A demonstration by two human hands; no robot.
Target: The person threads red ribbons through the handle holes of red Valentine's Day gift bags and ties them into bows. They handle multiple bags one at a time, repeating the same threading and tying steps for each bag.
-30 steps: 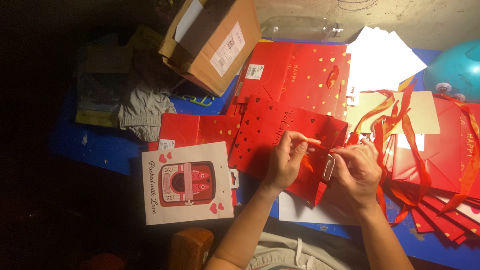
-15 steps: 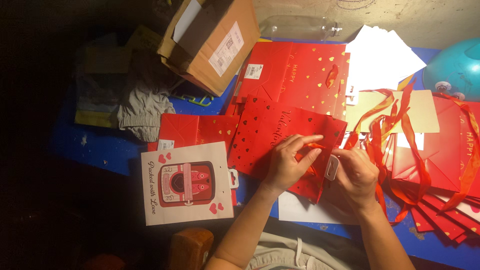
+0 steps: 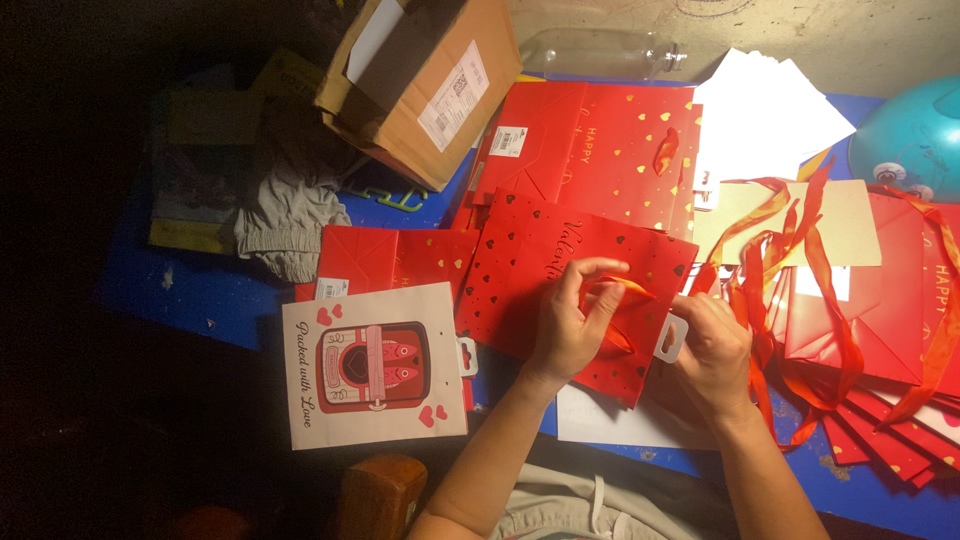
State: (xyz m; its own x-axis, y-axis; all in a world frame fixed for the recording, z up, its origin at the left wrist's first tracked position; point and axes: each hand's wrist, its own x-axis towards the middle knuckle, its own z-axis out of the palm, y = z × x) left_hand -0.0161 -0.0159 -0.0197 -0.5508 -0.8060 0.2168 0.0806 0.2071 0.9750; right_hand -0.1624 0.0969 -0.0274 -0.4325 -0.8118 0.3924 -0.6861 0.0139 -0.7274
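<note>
On the blue desk (image 3: 200, 290), a pale card (image 3: 375, 365) with a red picture lies at the left. Beside it the left hand (image 3: 575, 325) pinches an orange ribbon (image 3: 628, 290) over a flat red gift bag (image 3: 560, 265). The right hand (image 3: 710, 350) closes on the bag's edge by a white tag (image 3: 672, 338). The bag looks light, thin and easily creased, so its edges seem the best hold; the ribbon looks soft and slippery.

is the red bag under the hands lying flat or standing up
Flat. The red bag lies folded on the table, its heart-printed face up, with both the left hand and right hand resting on it.
</note>
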